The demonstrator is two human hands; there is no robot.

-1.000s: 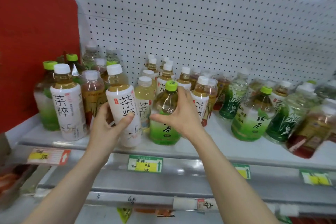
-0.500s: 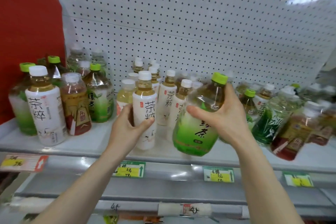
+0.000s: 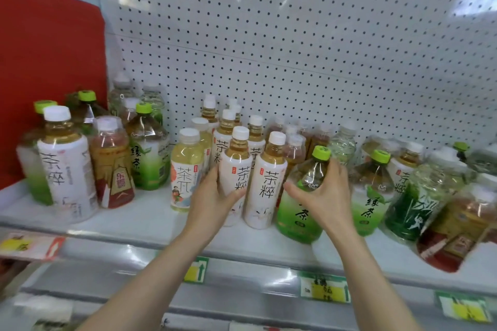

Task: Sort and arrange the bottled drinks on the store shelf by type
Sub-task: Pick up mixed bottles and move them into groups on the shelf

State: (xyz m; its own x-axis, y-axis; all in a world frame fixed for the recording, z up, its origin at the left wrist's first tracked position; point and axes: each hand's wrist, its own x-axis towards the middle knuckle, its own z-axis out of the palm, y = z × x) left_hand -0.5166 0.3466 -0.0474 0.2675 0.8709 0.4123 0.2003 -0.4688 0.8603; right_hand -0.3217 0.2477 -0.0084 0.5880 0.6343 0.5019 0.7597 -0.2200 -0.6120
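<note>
Lowered since half a second ago, the green-capped green tea bottle (image 3: 301,204) now stands on the white shelf (image 3: 139,220) instead of hanging tilted above it, and the white-labelled tea bottle (image 3: 235,174) in the other grip has come in beside a matching bottle (image 3: 265,183). Right hand (image 3: 321,196) is wrapped around the shoulder of the green tea bottle, fingers over the clear, faceted plastic just under the lime cap; the bottle is squat and wide, its lower half sleeved in glossy green film, its long axis near upright with the cap leaning slightly right. It sits at the front of the shelf, just left of a second green tea bottle (image 3: 372,191) of the same kind. Left hand (image 3: 215,196) is closed on the lower body of the slim, cylindrical white-labelled tea bottle, which stands upright with its white cap up and amber liquid showing in the neck, touching its twin on the right. Behind them stand more white-capped bottles against the perforated white pegboard (image 3: 295,48). At the far left a taller white-labelled bottle (image 3: 66,166) stands in front of a red panel (image 3: 51,62). Blurred price tags (image 3: 324,287) line the shelf edge.
</note>
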